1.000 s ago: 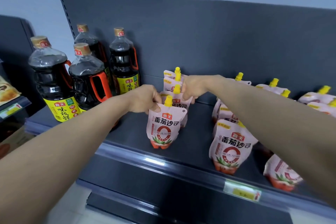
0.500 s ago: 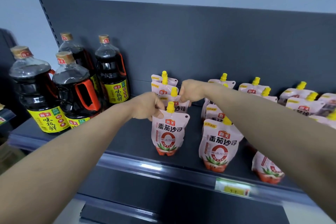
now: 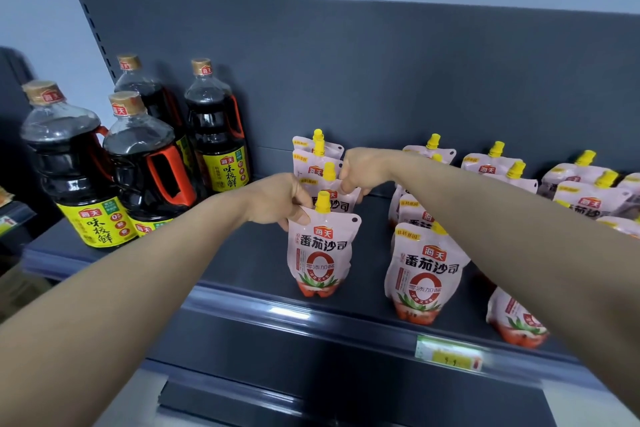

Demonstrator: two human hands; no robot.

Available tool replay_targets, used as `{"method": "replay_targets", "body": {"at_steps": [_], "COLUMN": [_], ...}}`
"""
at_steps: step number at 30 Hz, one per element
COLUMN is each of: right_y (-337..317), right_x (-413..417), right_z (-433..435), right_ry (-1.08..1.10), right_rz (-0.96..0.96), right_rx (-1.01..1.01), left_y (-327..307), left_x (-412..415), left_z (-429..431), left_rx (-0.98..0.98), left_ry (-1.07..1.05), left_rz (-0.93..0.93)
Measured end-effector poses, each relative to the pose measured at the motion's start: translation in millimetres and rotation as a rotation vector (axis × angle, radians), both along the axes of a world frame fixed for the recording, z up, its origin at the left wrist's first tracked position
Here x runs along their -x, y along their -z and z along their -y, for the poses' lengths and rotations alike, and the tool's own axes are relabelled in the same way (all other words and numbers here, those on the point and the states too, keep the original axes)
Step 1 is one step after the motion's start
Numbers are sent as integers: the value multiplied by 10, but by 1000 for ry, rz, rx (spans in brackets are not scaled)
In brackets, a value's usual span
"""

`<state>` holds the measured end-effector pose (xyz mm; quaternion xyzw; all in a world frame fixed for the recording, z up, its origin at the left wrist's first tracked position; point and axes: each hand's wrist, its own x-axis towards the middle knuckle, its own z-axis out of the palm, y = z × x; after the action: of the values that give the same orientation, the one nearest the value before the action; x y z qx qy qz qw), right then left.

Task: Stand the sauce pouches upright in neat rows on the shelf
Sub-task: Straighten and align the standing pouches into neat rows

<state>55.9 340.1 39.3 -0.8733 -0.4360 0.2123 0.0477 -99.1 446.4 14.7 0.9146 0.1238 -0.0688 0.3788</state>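
Your shelf (image 3: 242, 260) carries four soy bottles (image 3: 145, 163) at its left end, two in front and two behind, with the pouch rows to their right. Leftmost pouch row (image 3: 320, 184) runs front to back, four deep; your left hand (image 3: 280, 201) sits at the top left corner of its front pouch (image 3: 320, 250), your right hand (image 3: 363, 166) on the pouch just behind. Right of that, the next row's front pouch (image 3: 424, 274) stands nearer the shelf edge, more pouches (image 3: 585, 191) beyond it, and a price tag (image 3: 448, 354) on the front rail below.

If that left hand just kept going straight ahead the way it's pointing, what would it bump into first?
Probably the second pouch in that row, right behind the front pouch the left hand pinches by its top corner. Depth is hard to judge here.
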Motion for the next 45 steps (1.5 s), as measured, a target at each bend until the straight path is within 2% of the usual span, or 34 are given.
{"method": "replay_targets", "body": {"at_steps": [7,14,18,25,27,32,36,38,42,45], "right_y": [-17,-34,-55,-292,-405,-481,-450,-407,-289,-181], "right_x": [7,53,86,64,40,-27,-153,-244,-412,-513], "right_z": [22,-1,-3,10,26,-9,-127,-203,-391,-539], "right_ry": [-9,-47,-62,4,29,82,104,103,70,41], "right_rz": [-52,105,111,-85,-112,-38,138,162,186,187], "right_rx": [41,83,105,95,50,-131,-167,-152,-77,-22], "left_y": [-25,-33,-75,-283,-334,-348,-259,-226,-156,-102], "left_x": [-10,-4,8,6,-13,-186,-401,-491,-661,-744], "left_z": [-23,-55,-65,-157,-205,-429,-555,-564,-615,-683], "left_rx": [15,46,56,187,161,31,-194,-254,-243,-157], "left_ry": [39,59,97,-1,-20,-188,-270,-269,-250,-188], "left_rz": [-49,-54,-96,103,132,267,260,224,205,199]}}
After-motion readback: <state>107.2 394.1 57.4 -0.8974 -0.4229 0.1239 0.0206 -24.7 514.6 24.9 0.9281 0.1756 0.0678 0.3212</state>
